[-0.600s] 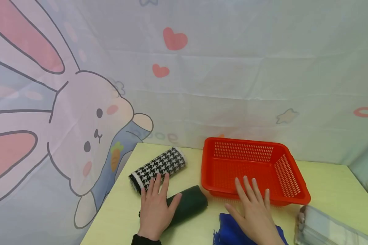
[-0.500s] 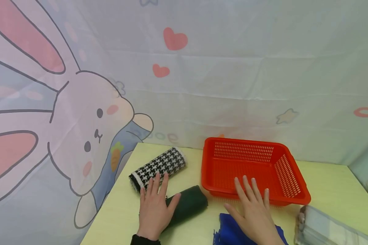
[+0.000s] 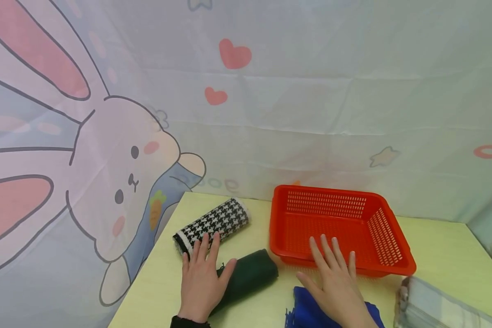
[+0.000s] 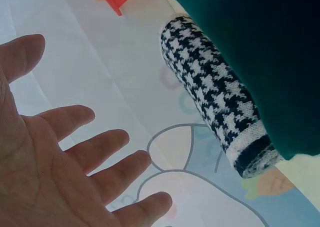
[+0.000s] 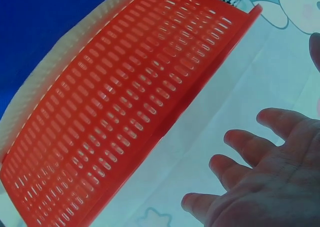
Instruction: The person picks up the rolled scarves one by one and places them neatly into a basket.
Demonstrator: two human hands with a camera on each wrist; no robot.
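My left hand (image 3: 202, 284) hovers palm down with fingers spread, overlapping a dark green rolled cloth (image 3: 250, 275) in the head view. Beyond its fingertips lies a black-and-white houndstooth knit roll (image 3: 219, 221). In the left wrist view the palm (image 4: 55, 172) is bare, apart from both the houndstooth roll (image 4: 210, 87) and the green cloth (image 4: 250, 37). My right hand (image 3: 336, 287), also spread, is above a folded blue fringed cloth (image 3: 307, 310), its fingertips overlapping the front rim of a red plastic basket (image 3: 332, 218). The right wrist view shows that hand (image 5: 270, 172) holding nothing, apart from the basket's slotted side (image 5: 115, 97).
A folded pale plaid cloth (image 3: 438, 303) lies at the table's right front. The light yellow table (image 3: 438, 241) ends at a hanging backdrop (image 3: 295, 100) printed with a rabbit and hearts. Its left edge slants beside the houndstooth roll.
Both hands have drifted slightly left, the left one a little more, uncovering more of the green cloth. The cloths and the basket stay where they were; the head view has shifted very slightly.
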